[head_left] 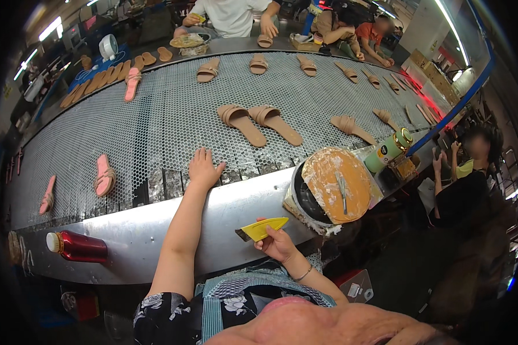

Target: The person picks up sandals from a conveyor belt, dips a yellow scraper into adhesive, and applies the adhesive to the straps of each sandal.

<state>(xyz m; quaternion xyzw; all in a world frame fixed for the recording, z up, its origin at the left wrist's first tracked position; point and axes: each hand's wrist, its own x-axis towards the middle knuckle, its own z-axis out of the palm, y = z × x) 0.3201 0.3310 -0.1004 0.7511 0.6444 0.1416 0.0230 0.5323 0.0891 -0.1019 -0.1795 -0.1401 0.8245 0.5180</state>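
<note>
Your left hand [204,168] lies palm down, fingers loosely spread and holding nothing visible, at the near edge of the grey honeycomb-mesh conveyor [172,138], left of the round, white-smeared tub [292,204]. Your right hand [278,246] closes its fingers around a flat, pointed yellow tool with a dark tip [255,231], near the tub's lower left; beyond the tub, to its upper left, two tan strappy sandals [248,131] lie side by side.
</note>
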